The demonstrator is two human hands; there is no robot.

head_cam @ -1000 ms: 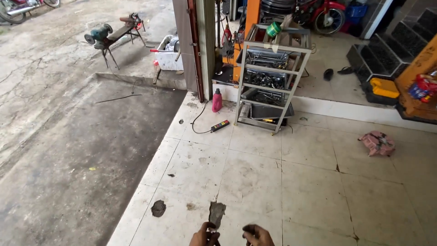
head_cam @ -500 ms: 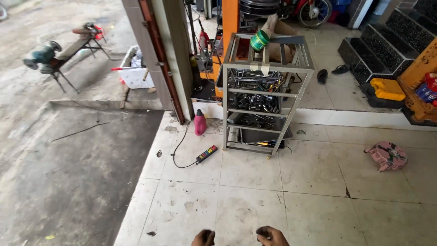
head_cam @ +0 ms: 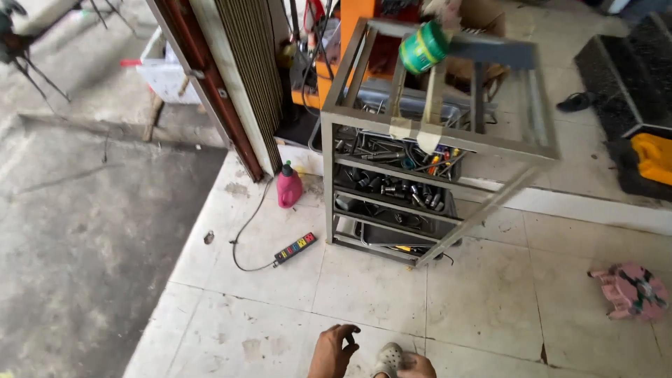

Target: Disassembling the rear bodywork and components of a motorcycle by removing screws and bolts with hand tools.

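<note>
A grey metal tool rack (head_cam: 434, 140) stands at twelve o'clock on the dirty white tiled floor (head_cam: 280, 308), its trays crowded with sockets, screwdrivers and wrenches; a green roll of tape (head_cam: 422, 47) sits on its top frame. At ten o'clock a pink plastic bottle (head_cam: 288, 187) stands beside a black power strip with coloured switches (head_cam: 295, 248), its cable looping across the tiles. A pink low stool (head_cam: 632, 290) lies at three o'clock. At the bottom edge, the left hand (head_cam: 334, 350) hangs palm down, fingers loosely curled and holding nothing. The right hand (head_cam: 418, 365) is mostly cut off; its grip cannot be told. A grey perforated clog (head_cam: 388, 360) shows between them.
</note>
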